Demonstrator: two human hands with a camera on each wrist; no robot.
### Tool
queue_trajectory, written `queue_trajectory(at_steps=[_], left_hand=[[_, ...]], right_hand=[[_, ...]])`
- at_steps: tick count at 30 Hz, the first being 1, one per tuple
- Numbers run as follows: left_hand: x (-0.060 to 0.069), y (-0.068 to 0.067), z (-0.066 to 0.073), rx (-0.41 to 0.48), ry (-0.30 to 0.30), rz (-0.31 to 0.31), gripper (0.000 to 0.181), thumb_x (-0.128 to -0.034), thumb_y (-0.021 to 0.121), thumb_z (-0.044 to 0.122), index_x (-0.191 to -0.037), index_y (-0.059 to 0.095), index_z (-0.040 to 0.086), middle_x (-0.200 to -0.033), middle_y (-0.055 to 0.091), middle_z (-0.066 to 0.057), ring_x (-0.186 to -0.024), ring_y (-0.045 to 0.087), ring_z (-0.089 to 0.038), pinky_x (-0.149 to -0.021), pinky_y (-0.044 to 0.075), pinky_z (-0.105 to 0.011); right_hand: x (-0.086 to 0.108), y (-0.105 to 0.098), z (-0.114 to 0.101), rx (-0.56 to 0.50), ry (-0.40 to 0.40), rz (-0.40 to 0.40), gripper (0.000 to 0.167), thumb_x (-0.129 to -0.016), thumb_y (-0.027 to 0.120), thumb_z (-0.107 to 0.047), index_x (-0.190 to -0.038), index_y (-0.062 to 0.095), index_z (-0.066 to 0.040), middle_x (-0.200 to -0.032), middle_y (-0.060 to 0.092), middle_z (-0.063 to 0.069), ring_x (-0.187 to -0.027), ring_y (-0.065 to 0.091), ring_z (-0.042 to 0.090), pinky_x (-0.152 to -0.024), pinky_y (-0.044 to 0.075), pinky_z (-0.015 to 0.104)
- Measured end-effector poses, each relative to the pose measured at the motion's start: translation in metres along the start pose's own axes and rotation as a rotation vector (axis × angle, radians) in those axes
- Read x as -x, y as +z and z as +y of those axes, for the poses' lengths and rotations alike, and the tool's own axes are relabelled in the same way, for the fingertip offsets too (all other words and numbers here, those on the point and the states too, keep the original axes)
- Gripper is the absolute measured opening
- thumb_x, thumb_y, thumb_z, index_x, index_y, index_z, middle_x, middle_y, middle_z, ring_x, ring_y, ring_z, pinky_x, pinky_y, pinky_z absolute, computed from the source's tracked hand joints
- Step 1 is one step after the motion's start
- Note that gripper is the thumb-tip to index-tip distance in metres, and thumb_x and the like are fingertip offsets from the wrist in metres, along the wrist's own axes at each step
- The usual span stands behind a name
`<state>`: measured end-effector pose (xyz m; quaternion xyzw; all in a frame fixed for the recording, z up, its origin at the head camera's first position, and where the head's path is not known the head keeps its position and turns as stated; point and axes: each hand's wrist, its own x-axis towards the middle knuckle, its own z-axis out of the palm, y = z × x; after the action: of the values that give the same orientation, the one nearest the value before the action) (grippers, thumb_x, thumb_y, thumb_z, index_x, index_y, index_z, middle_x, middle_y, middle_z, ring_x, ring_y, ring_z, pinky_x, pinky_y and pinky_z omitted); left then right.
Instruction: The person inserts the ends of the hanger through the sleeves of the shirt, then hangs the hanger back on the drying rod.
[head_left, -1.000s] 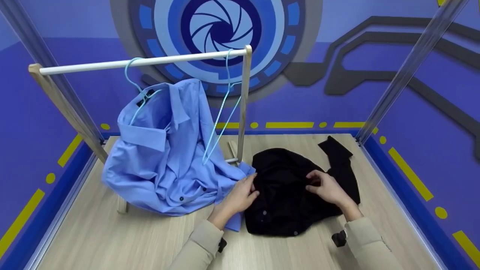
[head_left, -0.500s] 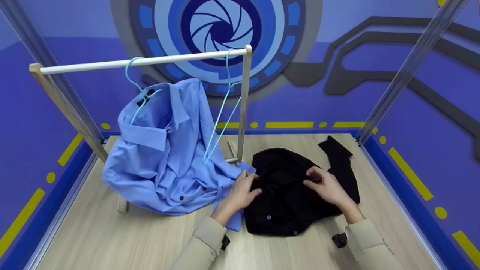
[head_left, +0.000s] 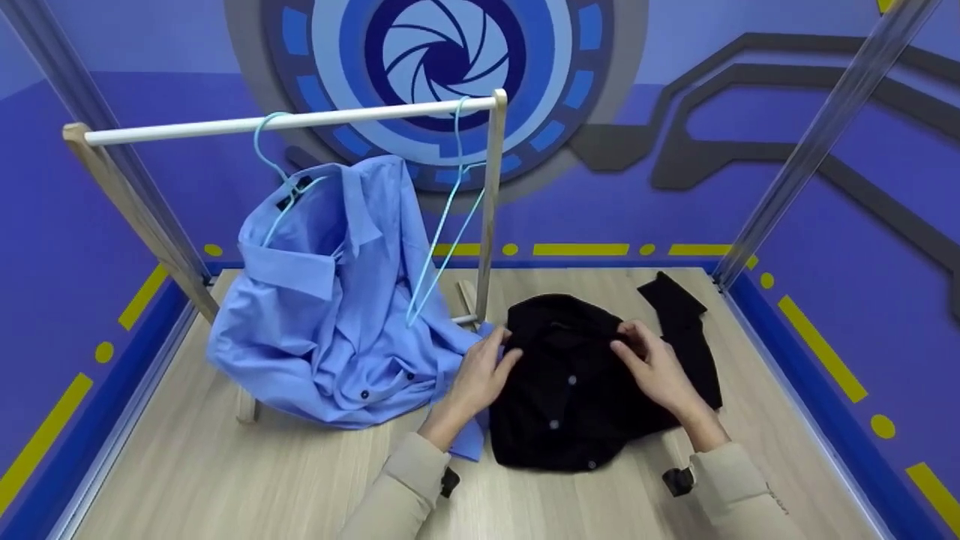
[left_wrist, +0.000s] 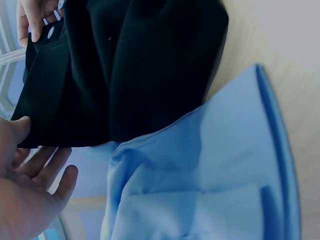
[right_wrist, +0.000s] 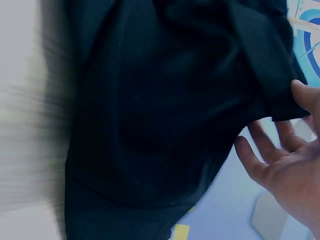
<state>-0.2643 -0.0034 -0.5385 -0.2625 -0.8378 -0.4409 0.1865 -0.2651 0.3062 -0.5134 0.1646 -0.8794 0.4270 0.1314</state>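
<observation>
A black buttoned shirt [head_left: 555,405] lies crumpled on the table, its collar end toward the back and one sleeve [head_left: 679,330] stretched out to the right. My left hand [head_left: 476,375] pinches the shirt's left edge near the collar between thumb and fingers; the left wrist view shows the thumb [left_wrist: 21,129] on the black cloth. On the other side my right hand [head_left: 660,371] pinches the collar's right edge, as the right wrist view also shows, with the thumb [right_wrist: 305,95] on top. Pale buttons run down the shirt's front.
A light blue shirt [head_left: 300,345] hangs low from a hanger [head_left: 270,150] on a rack with a white rail [head_left: 187,133]. Its cuff reaches beneath my left hand. A bare turquoise hanger [head_left: 450,202] hangs at the rail's right end. Walls enclose the wooden table [head_left: 300,487].
Both hands have shifted slightly toward the back with the black shirt's edges. The collar area has spread out and more of the buttoned front shows.
</observation>
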Motion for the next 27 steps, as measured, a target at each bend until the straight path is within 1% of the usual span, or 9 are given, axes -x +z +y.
queue_trajectory(at_steps=[3,8,14,17,20,23,24,25,27], left_hand=[[-0.003,-0.006,0.004,0.035,0.004,0.016,0.023,-0.106,0.058,0.019,-0.117,0.057,-0.001,-0.106,0.069,-0.017,-0.096,0.067,-0.031,-0.085,0.053,-0.046],[-0.008,-0.015,0.008,0.087,0.023,0.027,0.019,-0.1068,0.057,0.017,-0.114,0.055,0.0,-0.092,0.062,-0.011,-0.083,0.061,-0.025,-0.079,0.052,-0.042],[-0.009,-0.024,0.011,0.118,0.044,0.057,0.016,-0.1073,0.055,0.015,-0.115,0.053,0.001,-0.092,0.057,-0.007,-0.084,0.056,-0.024,-0.08,0.05,-0.042],[-0.009,-0.028,0.012,0.111,0.045,0.069,0.015,-0.1073,0.055,0.016,-0.114,0.052,0.002,-0.087,0.055,-0.005,-0.081,0.056,-0.023,-0.078,0.05,-0.04],[-0.009,-0.03,0.013,0.101,0.05,0.087,0.013,-0.1069,0.056,0.015,-0.11,0.052,0.003,-0.083,0.052,-0.003,-0.077,0.055,-0.022,-0.075,0.05,-0.039],[-0.01,-0.032,0.014,0.097,0.054,0.105,0.013,-0.1067,0.056,0.015,-0.109,0.052,0.003,-0.084,0.051,-0.003,-0.076,0.054,-0.021,-0.074,0.049,-0.039],[-0.01,-0.032,0.014,0.097,0.056,0.11,0.012,-0.1068,0.056,0.015,-0.108,0.052,0.004,-0.086,0.053,-0.003,-0.078,0.054,-0.021,-0.075,0.049,-0.039],[-0.011,-0.033,0.014,0.097,0.059,0.115,0.013,-0.1068,0.056,0.015,-0.108,0.052,0.004,-0.088,0.054,-0.004,-0.078,0.054,-0.021,-0.075,0.049,-0.039],[-0.011,-0.034,0.015,0.097,0.062,0.119,0.013,-0.107,0.056,0.016,-0.109,0.052,0.004,-0.089,0.055,-0.004,-0.079,0.054,-0.021,-0.075,0.05,-0.039]], right_hand=[[-0.003,-0.002,-0.006,-0.011,-0.034,0.038,0.017,-0.103,0.065,-0.012,-0.117,0.061,-0.003,-0.101,0.065,0.003,-0.084,0.059,0.017,-0.073,0.044,0.025],[-0.007,-0.005,-0.019,-0.04,-0.127,0.103,0.015,-0.101,0.063,-0.003,-0.116,0.061,-0.001,-0.105,0.065,0.004,-0.084,0.058,0.014,-0.072,0.044,0.02],[-0.008,-0.008,-0.044,-0.07,-0.258,0.17,0.017,-0.096,0.061,0.014,-0.111,0.059,0.005,-0.101,0.064,0.014,-0.077,0.055,0.014,-0.068,0.042,0.018],[-0.008,-0.009,-0.051,-0.064,-0.279,0.174,0.021,-0.093,0.062,0.016,-0.112,0.059,0.007,-0.099,0.064,0.017,-0.072,0.054,0.014,-0.063,0.041,0.018],[-0.005,-0.01,-0.046,-0.069,-0.241,0.123,0.031,-0.09,0.07,0.012,-0.119,0.061,0.004,-0.105,0.066,0.013,-0.077,0.059,0.012,-0.064,0.044,0.019],[-0.001,-0.01,-0.032,-0.07,-0.167,0.021,0.048,-0.087,0.08,0.002,-0.131,0.062,-0.003,-0.112,0.068,0.005,-0.076,0.059,0.01,-0.065,0.046,0.021],[0.0,-0.011,-0.028,-0.062,-0.144,-0.016,0.053,-0.085,0.083,-0.002,-0.134,0.061,-0.006,-0.11,0.068,0.003,-0.076,0.058,0.009,-0.065,0.046,0.022],[0.001,-0.012,-0.024,-0.052,-0.127,-0.05,0.056,-0.085,0.085,-0.007,-0.135,0.062,-0.008,-0.108,0.069,0.0,-0.074,0.058,0.009,-0.065,0.046,0.022],[0.003,-0.013,-0.019,-0.05,-0.108,-0.104,0.053,-0.085,0.086,-0.013,-0.133,0.065,-0.01,-0.104,0.071,-0.004,-0.073,0.061,0.009,-0.067,0.048,0.022]])
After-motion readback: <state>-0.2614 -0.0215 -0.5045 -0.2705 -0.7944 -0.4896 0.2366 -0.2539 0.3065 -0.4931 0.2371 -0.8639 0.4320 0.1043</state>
